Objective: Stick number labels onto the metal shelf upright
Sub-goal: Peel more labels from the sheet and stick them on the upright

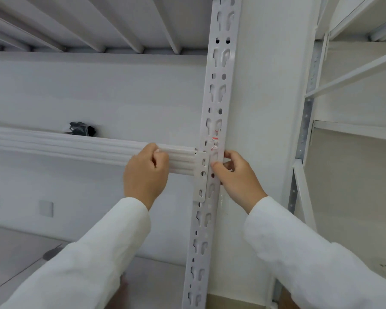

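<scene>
A: Item one, far left: small black crumpled object (pixel 81 128), lying on the shelf behind the beam. Not part of the job.

B: Item two?

A: White ribbed horizontal shelf beam (pixel 76 144), running left to right and ending at a flat bracket on the post. Left hand (pixel 145 172) sits in front of its right end, fingers curled in, thumb against the forefinger. Whether it pinches a label or backing strip, I cannot tell; nothing shows between the fingertips.

B: Item three, the post?

A: White perforated metal shelf upright (pixel 218 85), long axis vertical, leaning slightly in this view, keyhole slots along its whole length. It stands between the two hands.

B: And the label?

A: Small clear label with red print (pixel 214 142), on the front face of the upright, just above the bracket. The digits are too blurred to read.

B: Item four?

A: Right hand (pixel 236 175), fingers curled round the upright's right edge, thumb pressed on the front face just below the label.

B: Nearer hand?

A: The right; it touches the post. Label lies above its thumb, so my judgement is that smoothing runs upward along the post.
</scene>
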